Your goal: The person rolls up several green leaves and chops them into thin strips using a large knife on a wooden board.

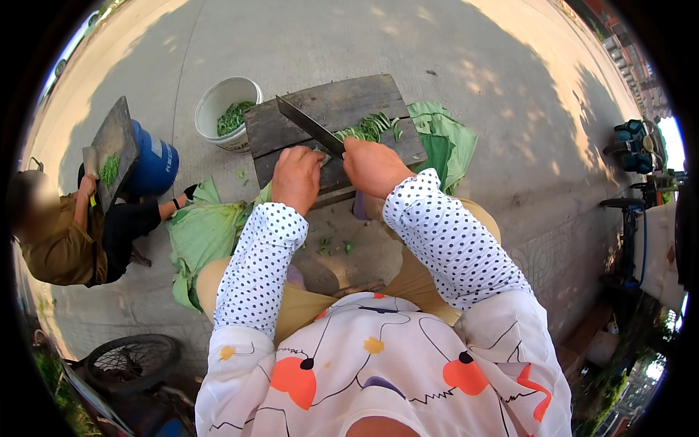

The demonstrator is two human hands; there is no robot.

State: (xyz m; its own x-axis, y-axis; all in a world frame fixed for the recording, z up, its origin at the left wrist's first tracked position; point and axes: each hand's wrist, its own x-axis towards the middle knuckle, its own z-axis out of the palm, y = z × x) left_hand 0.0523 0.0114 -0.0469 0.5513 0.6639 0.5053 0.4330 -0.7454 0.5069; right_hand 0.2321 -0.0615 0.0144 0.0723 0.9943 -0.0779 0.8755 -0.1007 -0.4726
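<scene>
Right hand [375, 167] has its fingers clamped on a big knife [309, 125], blade slanting across the wooden counter [320, 97], with sliced greens [373, 128] just to its right. Left hand [296, 178] has fingers bunched near the blade, can't tell if they're gripping anything.

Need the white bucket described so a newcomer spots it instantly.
Start at the dark wooden board under the knife, upper middle. By its far-left corner stands an open bucket holding chopped greens. It's white, unlike the blue container farther left.
</scene>
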